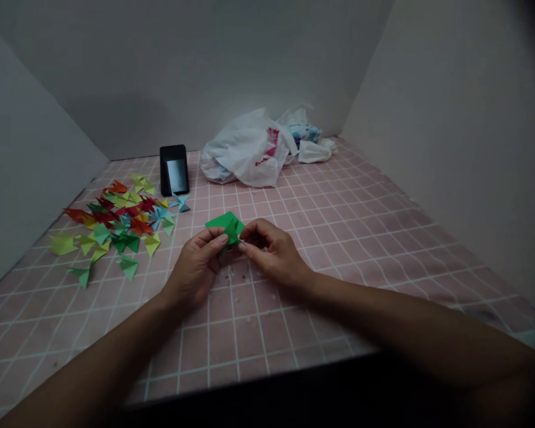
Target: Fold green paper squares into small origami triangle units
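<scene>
Paper (230, 233), green and folded, is held over the middle of the cloth (361, 214), pinched at its left by the left hand (198, 255) and at its right edge by the right hand (274, 249), probably so that so small a piece stays steady. Folded shapes (125, 241) lie heaped at left, seemingly leaving elbow room; the far phone (175, 170) stands propped, perhaps to face the person.

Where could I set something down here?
Widest bare patch: pink, white-gridded tablecloth between the person's right hand and the right grey wall. Smaller: between the left forearm and the multicoloured folded-paper pile. Crowded: that pile, and the back, with black phone and white plastic bag.
</scene>
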`<state>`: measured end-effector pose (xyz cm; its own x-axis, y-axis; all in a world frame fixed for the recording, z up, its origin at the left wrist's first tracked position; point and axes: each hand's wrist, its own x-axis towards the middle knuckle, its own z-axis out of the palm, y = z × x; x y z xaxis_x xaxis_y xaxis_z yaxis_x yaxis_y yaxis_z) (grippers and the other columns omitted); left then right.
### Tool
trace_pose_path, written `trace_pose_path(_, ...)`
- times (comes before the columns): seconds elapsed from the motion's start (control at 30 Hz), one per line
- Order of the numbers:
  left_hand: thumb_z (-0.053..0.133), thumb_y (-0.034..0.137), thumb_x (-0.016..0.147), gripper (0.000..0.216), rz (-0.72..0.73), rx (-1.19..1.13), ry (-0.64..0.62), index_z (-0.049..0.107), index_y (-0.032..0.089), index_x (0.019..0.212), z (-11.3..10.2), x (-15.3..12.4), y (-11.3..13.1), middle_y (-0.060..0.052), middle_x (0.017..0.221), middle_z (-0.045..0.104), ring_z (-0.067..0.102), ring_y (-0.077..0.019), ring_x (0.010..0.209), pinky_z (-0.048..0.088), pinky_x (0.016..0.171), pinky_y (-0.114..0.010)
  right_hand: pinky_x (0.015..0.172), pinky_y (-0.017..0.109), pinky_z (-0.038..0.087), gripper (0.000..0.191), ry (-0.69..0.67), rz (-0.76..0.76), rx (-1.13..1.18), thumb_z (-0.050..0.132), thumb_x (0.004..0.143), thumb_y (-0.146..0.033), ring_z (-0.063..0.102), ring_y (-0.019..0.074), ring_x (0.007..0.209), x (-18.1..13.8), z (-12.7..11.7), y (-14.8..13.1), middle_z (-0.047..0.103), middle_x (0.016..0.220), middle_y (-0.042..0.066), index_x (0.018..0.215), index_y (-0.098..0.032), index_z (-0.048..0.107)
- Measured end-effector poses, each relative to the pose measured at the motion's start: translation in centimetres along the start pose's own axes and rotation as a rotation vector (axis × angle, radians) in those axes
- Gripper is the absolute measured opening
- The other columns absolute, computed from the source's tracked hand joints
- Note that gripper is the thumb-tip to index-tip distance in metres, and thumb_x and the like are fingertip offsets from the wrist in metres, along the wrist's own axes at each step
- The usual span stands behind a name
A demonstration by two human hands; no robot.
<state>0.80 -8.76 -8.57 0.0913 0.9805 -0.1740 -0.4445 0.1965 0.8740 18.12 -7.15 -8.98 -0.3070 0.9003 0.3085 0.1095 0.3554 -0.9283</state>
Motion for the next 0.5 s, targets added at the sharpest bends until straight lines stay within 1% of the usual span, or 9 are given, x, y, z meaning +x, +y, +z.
trace_pose_path(0.03,0.083,0.021,0.076,0.018,-0.011,-0.031,-0.003,0.071,0.017,0.089,-0.02,0.06,0.07,-0.002,0.093,0.075,0.072,-0.0143,0.081,0.064,0.081,-0.03,0.072,0.033,0.044,0.011,0.01,-0.034,-0.005,0.069,0.085,-0.026,0.055,0.0165,0.079,-0.03,-0.06,-0.13,0.06,0.088,0.002,0.089,-0.022,0.06)
trace_pose_path(0.1,0.083,0.021,0.079,0.018,-0.027,-0.072,-0.014,0.072,0.017,0.092,-0.07,0.17,0.22,-0.003,0.099,0.076,0.072,-0.0133,0.085,0.064,0.085,-0.029,0.075,0.033,0.045,0.01,0.021,-0.066,0.016,0.068,0.089,-0.03,0.055,0.017,0.082,-0.13,-0.16,-0.37,0.061,0.089,0.002,0.09,-0.022,0.061)
trace_pose_path(0.13,0.083,0.022,0.08,0.018,-0.031,-0.081,-0.023,0.073,0.017,0.094,-0.1,0.2,0.3,-0.003,0.101,0.076,0.072,-0.0131,0.086,0.064,0.087,-0.028,0.077,0.033,0.046,0.011,0.028,-0.055,0.048,0.062,0.094,-0.032,0.057,0.0171,0.084,-0.18,-0.18,-0.47,0.061,0.09,0.003,0.09,-0.022,0.061)
trace_pose_path(0.17,0.082,0.024,0.082,0.018,-0.034,-0.082,-0.035,0.073,0.018,0.096,-0.12,0.22,0.36,-0.004,0.102,0.076,0.072,-0.0133,0.088,0.064,0.088,-0.028,0.076,0.033,0.046,0.015,0.019,-0.02,0.099,0.056,0.098,-0.035,0.057,0.0166,0.083,-0.23,-0.17,-0.53,0.061,0.089,0.003,0.091,-0.022,0.06)
trace_pose_path(0.2,0.081,0.026,0.083,0.018,-0.037,-0.076,-0.049,0.073,0.018,0.097,-0.13,0.24,0.41,-0.004,0.103,0.076,0.073,-0.0139,0.089,0.064,0.088,-0.029,0.074,0.032,0.047,0.018,0.017,0.01,0.155,0.055,0.099,-0.037,0.057,0.0158,0.08,-0.27,-0.13,-0.56,0.06,0.086,0.002,0.091,-0.022,0.059)
trace_pose_path(0.3,0.08,0.031,0.085,0.019,-0.055,-0.036,-0.098,0.074,0.019,0.099,-0.12,0.26,0.43,-0.006,0.105,0.076,0.073,-0.0177,0.093,0.064,0.086,-0.031,0.066,0.029,0.047,0.015,-0.016,0.065,0.287,0.064,0.092,-0.034,0.056,0.0135,0.072,-0.3,0.17,-0.49,0.058,0.082,-0.001,0.091,-0.022,0.057)
trace_pose_path(0.37,0.081,0.033,0.084,0.02,-0.062,-0.01,-0.113,0.074,0.02,0.098,-0.11,0.3,0.31,-0.006,0.106,0.076,0.073,-0.0193,0.096,0.064,0.084,-0.031,0.063,0.028,0.047,0.014,-0.048,0.088,0.344,0.067,0.088,-0.032,0.054,0.0124,0.068,-0.29,0.41,-0.43,0.058,0.08,-0.002,0.092,-0.022,0.057)
trace_pose_path(0.5,0.089,0.032,0.075,0.023,-0.024,0.011,-0.076,0.075,0.019,0.089,-0.18,0.37,-0.09,-0.004,0.097,0.076,0.071,-0.0161,0.088,0.061,0.082,-0.028,0.057,0.027,0.047,0.016,-0.076,0.145,0.389,0.07,0.084,-0.029,0.053,0.011,0.061,-0.25,0.6,-0.47,0.056,0.073,-0.004,0.091,-0.023,0.056)
